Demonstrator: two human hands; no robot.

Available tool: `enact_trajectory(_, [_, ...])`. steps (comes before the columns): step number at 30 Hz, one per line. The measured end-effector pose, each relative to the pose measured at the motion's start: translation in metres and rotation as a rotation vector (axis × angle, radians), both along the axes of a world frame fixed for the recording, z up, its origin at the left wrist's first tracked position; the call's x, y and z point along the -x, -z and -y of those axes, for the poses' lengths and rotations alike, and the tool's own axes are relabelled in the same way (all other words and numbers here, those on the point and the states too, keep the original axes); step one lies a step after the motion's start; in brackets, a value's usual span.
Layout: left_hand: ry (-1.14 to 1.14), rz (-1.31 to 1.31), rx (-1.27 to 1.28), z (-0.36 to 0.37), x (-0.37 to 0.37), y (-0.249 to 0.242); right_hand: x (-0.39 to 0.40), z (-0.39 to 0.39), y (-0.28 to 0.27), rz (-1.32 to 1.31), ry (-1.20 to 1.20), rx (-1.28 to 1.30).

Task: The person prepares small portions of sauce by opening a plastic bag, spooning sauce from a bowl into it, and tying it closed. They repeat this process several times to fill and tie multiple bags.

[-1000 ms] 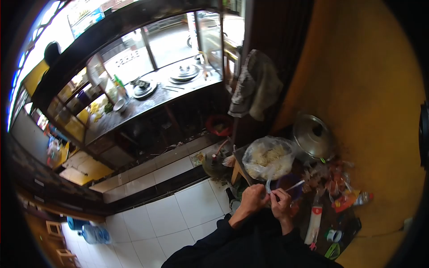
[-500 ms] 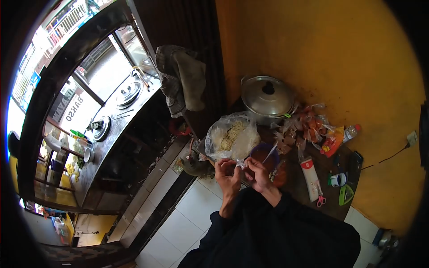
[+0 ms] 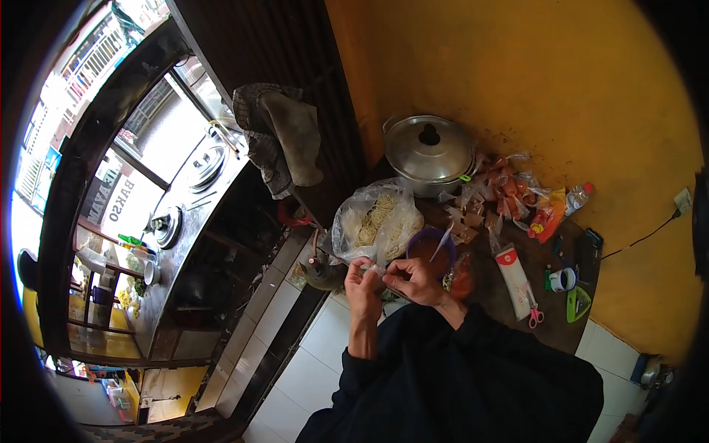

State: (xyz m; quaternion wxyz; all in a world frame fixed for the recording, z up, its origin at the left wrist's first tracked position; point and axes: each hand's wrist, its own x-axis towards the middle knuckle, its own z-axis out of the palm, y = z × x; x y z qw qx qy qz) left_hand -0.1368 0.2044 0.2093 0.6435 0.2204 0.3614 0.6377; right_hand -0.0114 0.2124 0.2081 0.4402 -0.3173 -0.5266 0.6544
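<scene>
My left hand [image 3: 363, 288] and my right hand [image 3: 416, 282] meet at the table's near edge, fingers closed on a small piece of clear plastic [image 3: 375, 269] between them. Just beyond the fingers sits a large clear plastic bag of noodles [image 3: 375, 221]. A purple bowl of reddish-brown liquid [image 3: 434, 252], with a handle sticking up from it, stands beyond my right hand. Near that hand lies a small bag with orange-red contents [image 3: 462, 279].
A lidded metal pot [image 3: 430, 151] stands by the yellow wall. Several small filled bags [image 3: 509, 188], a bottle [image 3: 580, 198], a white-and-red packet [image 3: 513, 277], pink scissors [image 3: 535, 317] and a green-edged object [image 3: 578, 303] lie rightward. Cloths [image 3: 284, 136] hang left.
Both hands have shifted slightly left and closer together, with the plastic still between their fingers. The head view has turned a little, moving the table's contents in the frame.
</scene>
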Motion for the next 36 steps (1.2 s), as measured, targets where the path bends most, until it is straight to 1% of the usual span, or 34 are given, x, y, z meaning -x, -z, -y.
enact_trajectory(1, [-0.044, 0.062, 0.028, -0.002, 0.002, 0.001, -0.001, 0.000, 0.001, 0.050, -0.033, 0.019])
enact_trajectory(2, [-0.038, 0.035, 0.043, -0.003, 0.003, 0.003, 0.000, 0.001, 0.001, 0.048, -0.032, 0.018])
enact_trajectory(4, [-0.047, 0.049, 0.060, -0.003, 0.002, 0.003, 0.006, 0.005, 0.000, -0.182, -0.047, 0.184])
enact_trajectory(6, [-0.054, 0.062, 0.073, -0.005, 0.005, 0.007, 0.011, 0.008, -0.009, -0.183, -0.034, 0.223])
enact_trajectory(7, [-0.020, 0.069, 0.043, -0.005, 0.010, 0.014, 0.012, 0.009, -0.011, -0.180, -0.021, 0.264])
enact_trajectory(8, [0.013, 0.077, 0.014, -0.005, 0.014, 0.020, 0.013, 0.010, -0.010, -0.181, -0.021, 0.265])
enact_trajectory(10, [0.016, 0.072, 0.032, -0.007, 0.016, 0.028, 0.013, 0.009, -0.005, -0.082, -0.046, 0.208])
enact_trajectory(14, [0.042, 0.063, 0.091, -0.005, 0.013, 0.026, 0.014, 0.007, 0.006, -0.110, -0.098, 0.236])
enact_trajectory(15, [0.042, 0.061, 0.092, -0.005, 0.015, 0.027, 0.015, 0.008, 0.007, -0.255, -0.100, 0.345])
enact_trajectory(16, [0.077, 0.133, 0.082, -0.005, 0.016, 0.028, 0.016, 0.009, 0.008, -0.399, -0.103, 0.454])
enact_trajectory(17, [0.111, 0.205, 0.072, -0.005, 0.017, 0.029, 0.015, 0.008, 0.006, -0.400, -0.103, 0.455])
enact_trajectory(19, [0.108, 0.187, 0.111, -0.005, 0.015, 0.026, 0.011, 0.007, 0.000, -0.500, -0.178, 0.567])
enact_trajectory(20, [0.105, 0.170, 0.147, -0.006, 0.013, 0.025, 0.010, 0.005, 0.003, -0.502, -0.175, 0.568])
enact_trajectory(22, [0.113, 0.146, 0.158, -0.008, 0.014, 0.025, 0.008, 0.002, 0.011, -0.265, -0.184, 0.345])
enact_trajectory(23, [0.117, 0.123, 0.165, -0.008, 0.014, 0.024, 0.008, 0.001, 0.012, -0.266, -0.180, 0.347])
enact_trajectory(25, [0.106, 0.096, 0.175, -0.011, 0.016, 0.024, 0.011, 0.000, 0.014, -0.136, -0.109, 0.277])
enact_trajectory(28, [0.106, 0.081, 0.182, -0.014, 0.020, 0.032, 0.015, -0.002, 0.017, -0.106, -0.041, 0.352])
enact_trajectory(32, [0.099, 0.105, 0.194, -0.013, 0.018, 0.029, 0.016, -0.002, 0.018, -0.137, -0.036, 0.393])
enact_trajectory(34, [0.108, 0.067, 0.191, -0.013, 0.021, 0.033, 0.013, -0.002, 0.023, -0.168, -0.132, 0.456])
enact_trajectory(35, [0.117, 0.029, 0.186, -0.012, 0.021, 0.033, 0.012, -0.001, 0.025, -0.169, -0.131, 0.457])
enact_trajectory(36, [0.117, 0.029, 0.188, -0.013, 0.020, 0.033, 0.012, 0.000, 0.028, -0.289, -0.153, 0.531])
